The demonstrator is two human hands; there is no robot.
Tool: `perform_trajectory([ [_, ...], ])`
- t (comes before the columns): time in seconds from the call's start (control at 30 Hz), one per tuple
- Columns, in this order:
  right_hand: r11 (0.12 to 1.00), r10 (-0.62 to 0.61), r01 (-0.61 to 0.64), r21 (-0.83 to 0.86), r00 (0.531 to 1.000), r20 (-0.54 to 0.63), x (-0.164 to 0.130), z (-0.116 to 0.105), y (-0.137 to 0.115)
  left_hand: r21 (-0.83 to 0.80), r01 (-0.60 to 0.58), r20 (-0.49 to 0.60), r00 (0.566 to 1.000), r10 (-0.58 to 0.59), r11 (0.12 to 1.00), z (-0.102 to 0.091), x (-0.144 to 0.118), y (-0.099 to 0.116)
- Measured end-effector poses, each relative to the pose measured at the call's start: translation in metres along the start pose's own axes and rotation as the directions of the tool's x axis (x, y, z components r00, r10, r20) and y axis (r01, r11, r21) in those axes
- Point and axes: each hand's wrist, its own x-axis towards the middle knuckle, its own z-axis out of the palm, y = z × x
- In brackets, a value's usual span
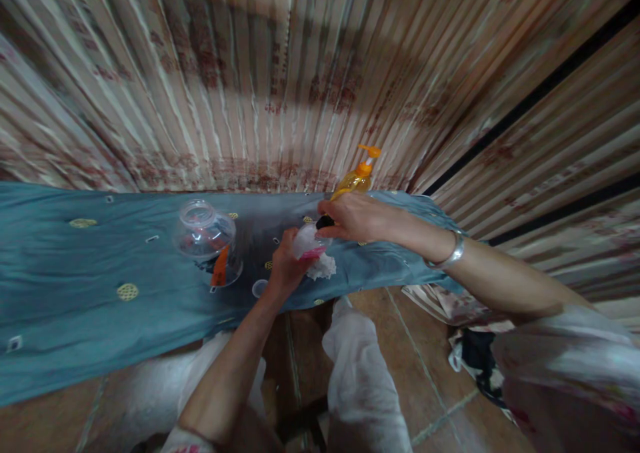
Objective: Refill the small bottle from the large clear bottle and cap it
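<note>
My left hand (pixel 287 266) is closed around a translucent plastic cup (pixel 304 241), which is tilted. A bright pink piece (pixel 313 253) shows at the cup's lower edge; whether it is part of the cup I cannot tell. From the right, my right hand (pixel 353 216) reaches over the cup's mouth, its fingers pinching a small black object (pixel 325 222) too blurred to name. Just below the cup lies a crumpled white lump (pixel 323 267) on the cloth. Behind my right hand stands a yellow pump bottle (pixel 356 178) with an orange pump head, partly hidden by the hand.
A large clear jar (pixel 200 243) with an orange label stands left on the blue-green cloth (pixel 75 293). A small clear round lid or dish (pixel 260 288) sits near the front edge. Pleated curtains (pixel 250 93) hang behind, and dark fabric (pixel 477 359) lies at lower right.
</note>
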Motion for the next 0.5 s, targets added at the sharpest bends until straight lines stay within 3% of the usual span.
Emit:
perform_trajectory([
  [0.5, 1.0, -0.021, 0.021, 0.006, 1.0, 0.002, -0.0015, -0.0026, -0.0028, 0.015, -0.003, 0.005, 1.0, 0.003, 1.0, -0.0001, -0.0014, -0.0027],
])
